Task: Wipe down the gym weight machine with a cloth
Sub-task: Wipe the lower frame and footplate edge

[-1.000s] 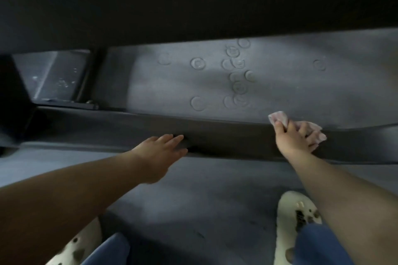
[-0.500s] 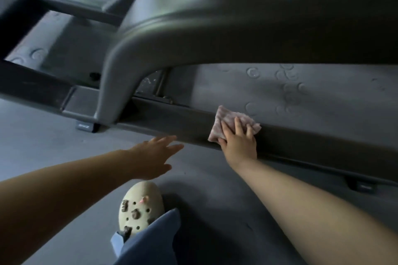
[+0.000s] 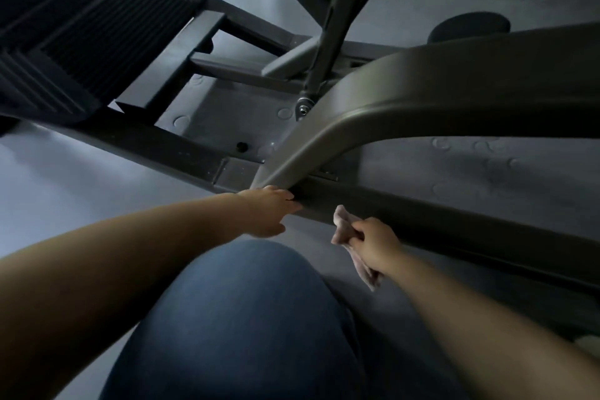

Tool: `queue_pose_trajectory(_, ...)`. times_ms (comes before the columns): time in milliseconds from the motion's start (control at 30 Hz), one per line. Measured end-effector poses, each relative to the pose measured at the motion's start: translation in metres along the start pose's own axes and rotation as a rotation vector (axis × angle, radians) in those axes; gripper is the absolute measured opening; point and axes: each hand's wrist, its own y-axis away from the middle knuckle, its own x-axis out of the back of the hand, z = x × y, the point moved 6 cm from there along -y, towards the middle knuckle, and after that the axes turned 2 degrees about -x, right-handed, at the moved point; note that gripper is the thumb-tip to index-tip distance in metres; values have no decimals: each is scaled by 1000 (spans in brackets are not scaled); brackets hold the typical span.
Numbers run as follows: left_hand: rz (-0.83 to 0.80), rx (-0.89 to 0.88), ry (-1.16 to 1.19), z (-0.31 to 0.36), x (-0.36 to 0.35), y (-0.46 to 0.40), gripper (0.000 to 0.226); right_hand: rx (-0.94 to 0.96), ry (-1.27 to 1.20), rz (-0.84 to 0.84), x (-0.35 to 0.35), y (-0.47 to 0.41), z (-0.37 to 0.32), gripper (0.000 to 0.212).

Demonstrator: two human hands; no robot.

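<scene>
1. Grey rubber floor [image 3: 81, 178] with round marks fills the background, and the dark frame of the weight machine [image 3: 454, 224] crosses the picture from the left edge down to the lower right.
2. At the centre right of the frame, the right hand [image 3: 373, 242] holds the pink cloth [image 3: 345, 227] with curled fingers; the cloth is bunched, one end stands above the fist and the other hangs below the wrist.
3. This cloth is just beside the low horizontal beam [image 3: 422, 221], at its near edge; whether it touches the metal cannot be told.
4. At the centre, the left hand [image 3: 269, 211] lies with straight fingers against the same beam, where the curved grey arm [image 3: 422, 97] meets it. It grips nothing; it probably supports the body while the person bends low.
5. A knee in blue jeans [image 3: 243, 318] fills the lower centre, so the person seems to crouch.
6. In the upper left is the ribbed black footplate [image 3: 81, 26], well apart from both hands.
</scene>
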Motion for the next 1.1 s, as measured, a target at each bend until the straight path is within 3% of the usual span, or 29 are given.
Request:
queue_pose_trajectory(100,27,23,23,-29,6,23,58,81,-19,-7,-2,16,-46,33)
queue_pose_trajectory(267,9,46,-138,-64,13,65,56,129,-189,-23,-3,34,-102,34)
queue_pose_trajectory(600,37,114,-276,-120,14,100,63,215,-396,4,-21,14,-191,12)
queue_pose_trajectory(833,-22,93,-275,-183,-26,72,66,225,-261,219,-51,-34,-223,23)
queue_pose_trajectory(1100,-37,-52,-307,-241,-64,27,64,208,85,382,-60,-121,-264,28)
